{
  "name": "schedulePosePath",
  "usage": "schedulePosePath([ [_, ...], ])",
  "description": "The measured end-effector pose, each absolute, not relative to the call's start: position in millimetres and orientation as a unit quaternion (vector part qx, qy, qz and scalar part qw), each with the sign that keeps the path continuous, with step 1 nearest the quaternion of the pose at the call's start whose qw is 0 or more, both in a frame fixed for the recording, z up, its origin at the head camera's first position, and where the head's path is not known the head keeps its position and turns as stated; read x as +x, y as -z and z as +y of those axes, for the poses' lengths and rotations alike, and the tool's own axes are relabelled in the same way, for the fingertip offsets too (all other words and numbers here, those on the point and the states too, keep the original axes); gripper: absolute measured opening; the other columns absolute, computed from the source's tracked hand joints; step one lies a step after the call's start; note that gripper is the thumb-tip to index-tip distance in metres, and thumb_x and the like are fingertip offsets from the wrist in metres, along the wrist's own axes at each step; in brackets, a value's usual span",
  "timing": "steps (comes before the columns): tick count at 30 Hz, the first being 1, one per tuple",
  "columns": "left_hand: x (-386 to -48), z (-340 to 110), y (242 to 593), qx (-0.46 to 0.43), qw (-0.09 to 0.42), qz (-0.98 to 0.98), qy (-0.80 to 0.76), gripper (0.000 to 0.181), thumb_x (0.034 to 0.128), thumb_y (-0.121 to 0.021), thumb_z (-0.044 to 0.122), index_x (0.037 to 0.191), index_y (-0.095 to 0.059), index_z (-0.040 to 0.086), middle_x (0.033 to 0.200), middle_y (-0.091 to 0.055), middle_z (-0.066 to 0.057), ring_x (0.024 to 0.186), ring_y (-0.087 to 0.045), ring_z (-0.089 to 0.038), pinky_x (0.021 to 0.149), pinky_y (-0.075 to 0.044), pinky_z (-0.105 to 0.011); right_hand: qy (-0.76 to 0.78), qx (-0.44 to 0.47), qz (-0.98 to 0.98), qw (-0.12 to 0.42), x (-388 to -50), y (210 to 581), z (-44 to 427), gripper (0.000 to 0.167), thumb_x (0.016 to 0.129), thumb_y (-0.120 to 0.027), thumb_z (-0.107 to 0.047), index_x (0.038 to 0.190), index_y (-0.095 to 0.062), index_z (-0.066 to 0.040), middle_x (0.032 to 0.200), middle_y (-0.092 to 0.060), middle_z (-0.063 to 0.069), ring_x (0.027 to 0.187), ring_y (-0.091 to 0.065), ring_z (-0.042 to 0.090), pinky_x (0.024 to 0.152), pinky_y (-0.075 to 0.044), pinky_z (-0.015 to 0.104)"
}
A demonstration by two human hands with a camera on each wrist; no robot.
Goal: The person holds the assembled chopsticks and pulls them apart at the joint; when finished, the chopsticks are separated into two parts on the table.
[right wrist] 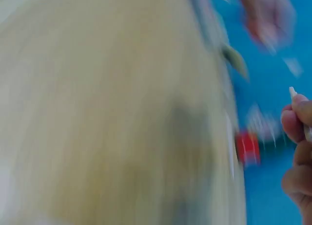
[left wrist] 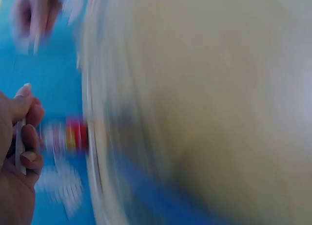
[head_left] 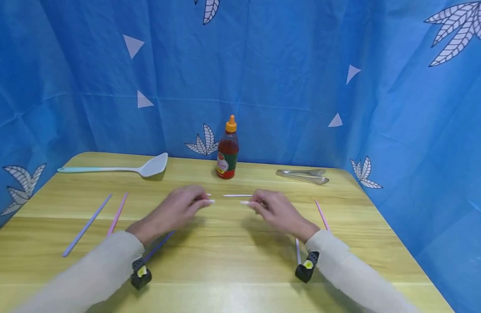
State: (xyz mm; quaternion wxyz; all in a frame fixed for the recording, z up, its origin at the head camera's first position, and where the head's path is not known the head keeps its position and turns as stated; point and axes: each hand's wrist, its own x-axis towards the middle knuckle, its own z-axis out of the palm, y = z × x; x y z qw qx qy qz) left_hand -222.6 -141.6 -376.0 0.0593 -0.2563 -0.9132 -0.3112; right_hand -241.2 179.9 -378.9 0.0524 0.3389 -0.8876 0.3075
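Over the middle of the table, my left hand (head_left: pixel 184 208) pinches a thin white stick (left wrist: pixel 19 146), its tip poking out past the fingertips. Facing it, my right hand (head_left: pixel 278 211) pinches another thin white stick (right wrist: pixel 292 92), most of it hidden by the fingers. The two tips point toward each other with a gap between them. Just behind the right hand, a white stick (head_left: pixel 237 195) lies on the table, partly covered by that hand. Both wrist views are blurred.
A sauce bottle (head_left: pixel 227 152) stands at the back. A spatula (head_left: pixel 152 166) lies back left, metal tongs (head_left: pixel 303 174) back right. Around the arms lie a blue-grey stick (head_left: pixel 87 226), pink sticks (head_left: pixel 117 215), a dark blue stick (head_left: pixel 160 245) and a lavender stick (head_left: pixel 298 251).
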Motion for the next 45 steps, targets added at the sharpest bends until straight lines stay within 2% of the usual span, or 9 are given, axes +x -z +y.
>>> schedulePosePath([
  [3,-224,-178,374,-0.2,0.073,-0.927,0.307,0.014,0.1096,-0.068,0.021,0.102,-0.075,0.012,0.087,-0.064,0.001,0.076,-0.051,-0.013,0.067,-0.044,-0.029,-0.327,0.26,-0.906,0.064,-245,377,212,0.014,0.109,-0.068,-0.015,0.098,-0.073,-0.008,0.077,-0.067,0.009,0.055,-0.04,0.002,0.052,-0.034,0.023],
  [5,-225,-194,372,-0.195,0.075,-0.932,0.296,0.012,0.1089,-0.069,0.019,0.105,-0.076,0.011,0.089,-0.067,-0.001,0.078,-0.053,-0.015,0.068,-0.046,-0.031,-0.327,0.237,-0.912,0.066,-249,375,225,0.014,0.109,-0.068,-0.016,0.101,-0.075,-0.008,0.077,-0.068,0.009,0.054,-0.039,0.004,0.052,-0.033,0.025],
  [11,-237,-199,373,-0.238,0.065,-0.932,0.264,0.017,0.1093,-0.068,0.017,0.12,-0.079,0.01,0.113,-0.078,-0.005,0.098,-0.066,-0.019,0.086,-0.056,-0.043,-0.321,0.259,-0.908,0.07,-261,376,223,0.021,0.112,-0.065,-0.024,0.113,-0.078,-0.008,0.083,-0.065,0.0,0.059,-0.042,0.007,0.057,-0.039,0.028],
  [15,-246,-192,375,-0.248,0.057,-0.935,0.247,0.018,0.1075,-0.069,0.012,0.121,-0.081,0.01,0.113,-0.08,-0.005,0.104,-0.071,-0.023,0.09,-0.058,-0.048,-0.315,0.264,-0.908,0.081,-265,380,211,0.019,0.111,-0.065,-0.019,0.116,-0.078,-0.007,0.096,-0.069,-0.001,0.075,-0.054,0.01,0.069,-0.048,0.03],
  [19,-253,-186,377,-0.238,0.045,-0.939,0.243,0.013,0.1062,-0.071,0.013,0.115,-0.081,0.013,0.103,-0.079,-0.001,0.095,-0.067,-0.019,0.086,-0.057,-0.045,-0.317,0.27,-0.907,0.068,-270,383,198,0.015,0.109,-0.069,-0.016,0.116,-0.079,-0.007,0.107,-0.073,0.002,0.094,-0.066,0.015,0.086,-0.06,0.037],
  [22,-258,-182,379,-0.231,0.042,-0.944,0.234,0.008,0.1058,-0.073,0.014,0.111,-0.078,0.015,0.098,-0.076,0.001,0.09,-0.062,-0.016,0.084,-0.055,-0.042,-0.32,0.278,-0.903,0.066,-272,383,187,0.012,0.106,-0.072,-0.015,0.114,-0.078,-0.008,0.108,-0.075,0.004,0.1,-0.071,0.02,0.093,-0.062,0.044],
  [28,-268,-171,381,-0.246,0.034,-0.944,0.219,0.004,0.1047,-0.074,0.012,0.107,-0.076,0.015,0.1,-0.076,0.0,0.093,-0.066,-0.017,0.088,-0.058,-0.044,-0.298,0.281,-0.91,0.071,-280,384,166,0.005,0.105,-0.074,-0.014,0.106,-0.075,-0.01,0.105,-0.076,0.005,0.1,-0.071,0.021,0.092,-0.06,0.045],
  [36,-273,-162,387,-0.274,0.021,-0.939,0.206,0.005,0.1034,-0.075,0.009,0.106,-0.076,0.013,0.101,-0.073,-0.001,0.097,-0.064,-0.019,0.095,-0.057,-0.046,-0.256,0.285,-0.922,0.051,-286,391,140,0.004,0.103,-0.075,-0.009,0.107,-0.077,-0.008,0.102,-0.071,0.006,0.096,-0.066,0.02,0.088,-0.058,0.04],
  [45,-275,-158,395,-0.279,0.004,-0.941,0.193,0.009,0.1039,-0.074,0.007,0.109,-0.076,0.014,0.104,-0.073,-0.001,0.097,-0.062,-0.019,0.096,-0.057,-0.045,-0.229,0.306,-0.923,0.05,-287,401,123,0.006,0.101,-0.076,-0.005,0.106,-0.078,-0.008,0.103,-0.073,0.006,0.097,-0.068,0.019,0.093,-0.06,0.039],
])
